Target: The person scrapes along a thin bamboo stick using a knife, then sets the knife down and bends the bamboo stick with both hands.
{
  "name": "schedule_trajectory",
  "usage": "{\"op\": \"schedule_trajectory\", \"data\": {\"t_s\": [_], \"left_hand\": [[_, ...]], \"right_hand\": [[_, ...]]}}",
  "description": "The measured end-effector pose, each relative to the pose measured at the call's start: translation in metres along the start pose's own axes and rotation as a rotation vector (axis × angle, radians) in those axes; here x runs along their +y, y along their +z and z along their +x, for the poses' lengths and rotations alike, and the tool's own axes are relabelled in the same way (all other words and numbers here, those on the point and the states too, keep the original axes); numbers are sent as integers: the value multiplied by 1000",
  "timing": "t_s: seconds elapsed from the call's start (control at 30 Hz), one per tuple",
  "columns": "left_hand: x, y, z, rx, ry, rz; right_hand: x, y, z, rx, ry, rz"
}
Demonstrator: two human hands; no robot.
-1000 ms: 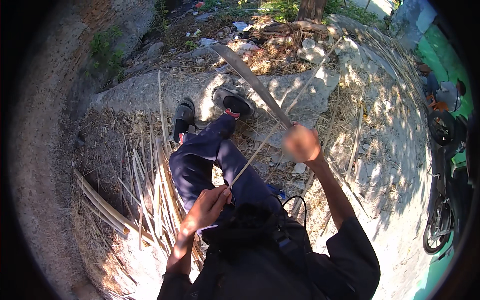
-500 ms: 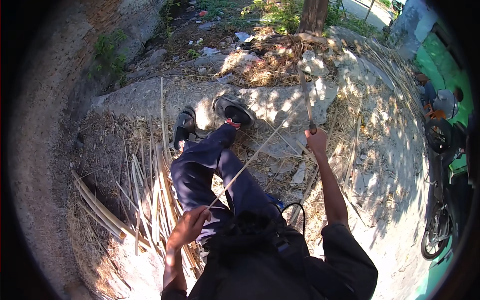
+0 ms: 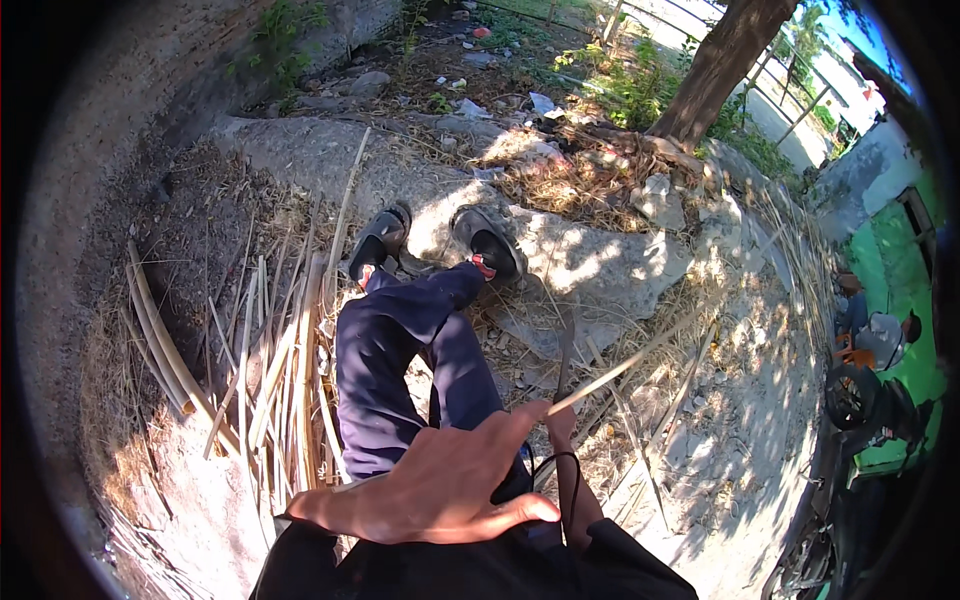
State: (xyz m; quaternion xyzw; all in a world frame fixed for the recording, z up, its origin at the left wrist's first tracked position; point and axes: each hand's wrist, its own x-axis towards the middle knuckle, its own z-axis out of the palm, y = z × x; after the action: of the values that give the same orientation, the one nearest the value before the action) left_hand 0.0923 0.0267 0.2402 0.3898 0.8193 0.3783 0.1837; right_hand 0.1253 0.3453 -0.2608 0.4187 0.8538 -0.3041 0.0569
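My left hand (image 3: 450, 480) is large and close, across my lap. Its thumb stands apart from the index finger; the other fingers are hidden underneath. A thin pale bamboo strip (image 3: 610, 375) passes beneath this hand, comes out past its fingertips and points up to the right; its far end is blurred. Just behind the fingertips is my right hand (image 3: 562, 425), partly covered, around the handle of a long dark-bladed machete (image 3: 567, 350). The blade points away from me, close to where the strip crosses it. The grip itself is hidden.
Left of my legs lies a pile of split bamboo (image 3: 300, 390), with thicker curved pieces (image 3: 160, 330) beyond. My shoes rest against a stone ledge (image 3: 600, 250). A tree trunk (image 3: 725, 70) rises behind. At the right are a motorbike (image 3: 850, 400) and a seated person (image 3: 880, 338).
My left hand has come up and across to the right, over the strip. My right hand has drawn the machete back toward my body. The view has tilted.
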Motion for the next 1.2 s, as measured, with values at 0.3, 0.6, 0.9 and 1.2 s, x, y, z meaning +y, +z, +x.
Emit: {"op": "schedule_trajectory", "data": {"t_s": [0.3, 0.6, 0.9, 1.2], "left_hand": [[105, 0, -22, 23, 324, 216], [125, 11, -9, 20, 262, 204], [41, 16, 18, -246, 432, -247], [-85, 18, 58, 133, -39, -324]], "right_hand": [[19, -9, -1, -98, -30, 143], [28, -1, -1, -66, -104, 123], [23, 4, -17, -134, -55, 133], [27, -23, -20, -35, -93, 219]]}}
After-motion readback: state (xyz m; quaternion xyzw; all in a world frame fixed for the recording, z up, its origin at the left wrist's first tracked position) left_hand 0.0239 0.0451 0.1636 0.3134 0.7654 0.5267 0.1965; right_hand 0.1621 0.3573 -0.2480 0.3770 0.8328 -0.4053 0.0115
